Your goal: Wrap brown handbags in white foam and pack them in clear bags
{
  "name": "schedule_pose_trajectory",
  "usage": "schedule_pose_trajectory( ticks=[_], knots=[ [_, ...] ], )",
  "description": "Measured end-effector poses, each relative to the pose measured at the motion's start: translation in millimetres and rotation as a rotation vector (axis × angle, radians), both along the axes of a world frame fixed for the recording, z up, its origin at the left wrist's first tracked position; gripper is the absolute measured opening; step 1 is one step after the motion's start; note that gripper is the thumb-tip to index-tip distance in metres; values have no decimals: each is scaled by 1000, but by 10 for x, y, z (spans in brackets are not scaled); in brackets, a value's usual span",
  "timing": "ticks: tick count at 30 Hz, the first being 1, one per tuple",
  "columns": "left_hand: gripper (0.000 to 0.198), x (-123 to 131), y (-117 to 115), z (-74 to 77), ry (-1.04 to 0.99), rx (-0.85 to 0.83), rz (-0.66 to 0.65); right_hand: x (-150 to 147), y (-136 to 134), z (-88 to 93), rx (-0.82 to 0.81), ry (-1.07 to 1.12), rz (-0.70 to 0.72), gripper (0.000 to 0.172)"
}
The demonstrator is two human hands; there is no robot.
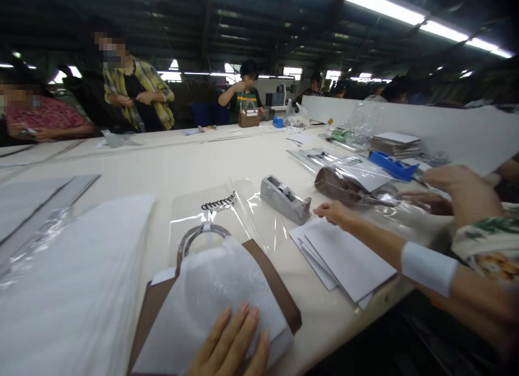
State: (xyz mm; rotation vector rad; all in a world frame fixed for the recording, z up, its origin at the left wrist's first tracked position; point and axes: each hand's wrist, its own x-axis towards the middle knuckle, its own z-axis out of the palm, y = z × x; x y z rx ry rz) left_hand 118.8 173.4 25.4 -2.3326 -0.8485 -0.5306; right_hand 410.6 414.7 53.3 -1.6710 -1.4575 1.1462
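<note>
My left hand (235, 343) lies flat, fingers outstretched, on a white tissue sheet (219, 284) spread over a brown handbag (271, 273). The bag's round handle (205, 232) has a wrapping on it and points away from me. My right hand (330, 211) reaches across to the toothed end of a grey tape dispenser (286, 197), its fingertips pinched together. Whatever they hold is too small to make out. A white band circles that forearm. Under the forearm are several white cards (344, 257). Beyond the handbag lies a clear printed plastic bag (214, 208).
White sheets (81, 278) are stacked at left. At right, a co-worker's blurred hands (458, 189) are by a plastic-wrapped brown bag (340, 185) and a blue tape dispenser (393, 166). Across the table (162, 159), other people work; one handles a brown handbag (248, 118).
</note>
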Motion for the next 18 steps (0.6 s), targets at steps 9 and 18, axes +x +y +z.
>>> schedule_pose_trajectory(
  ticks=[9, 18],
  knots=[
    [24, 157, -131, 94, -246, -116, 27, -602, -1778, 460, -474, 559, 512, 32],
    [26, 130, -167, 96, -86, -179, 98, -881, -1975, 192, -535, 478, 410, 28]
  ],
)
